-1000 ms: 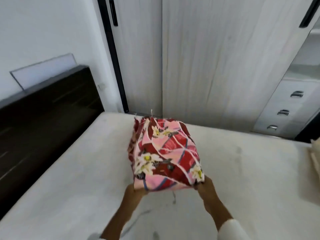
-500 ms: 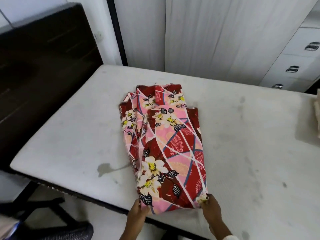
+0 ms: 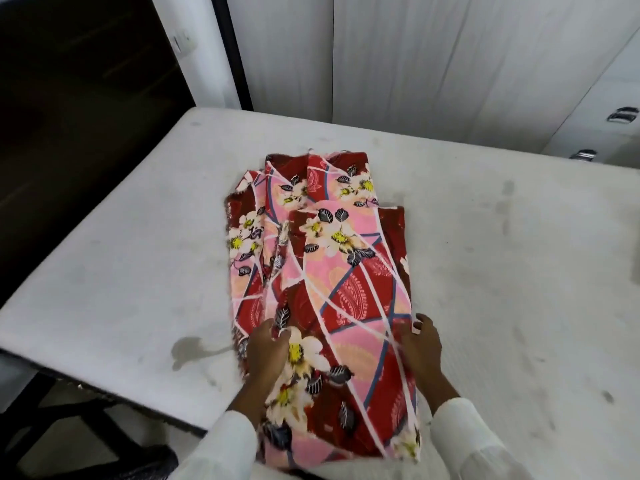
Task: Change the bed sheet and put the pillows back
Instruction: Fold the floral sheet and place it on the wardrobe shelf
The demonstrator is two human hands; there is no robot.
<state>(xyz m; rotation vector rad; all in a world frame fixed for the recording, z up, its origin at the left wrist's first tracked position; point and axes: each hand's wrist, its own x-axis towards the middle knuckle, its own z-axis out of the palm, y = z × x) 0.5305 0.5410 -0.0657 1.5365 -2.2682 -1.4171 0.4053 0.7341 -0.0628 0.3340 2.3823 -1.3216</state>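
Note:
A folded red and pink floral bed sheet point(image 3: 332, 271) lies on the bare white mattress point(image 3: 502, 271), its near end hanging over the mattress's front edge. My left hand point(image 3: 266, 351) pinches a fold of the sheet on its left side. On the sheet's right edge my right hand point(image 3: 420, 344) has its fingers curled around the cloth. No pillow is in view.
The dark headboard point(image 3: 69, 133) stands at the left. Pale wardrobe doors point(image 3: 433, 57) and drawers with metal handles point(image 3: 623, 114) run behind the bed. A dark frame point(image 3: 86, 420) shows on the floor under the bed's near left corner.
The sheet, carried in the air a second ago, now lies on the mattress. Both hands have moved from its near end up to grip its sides.

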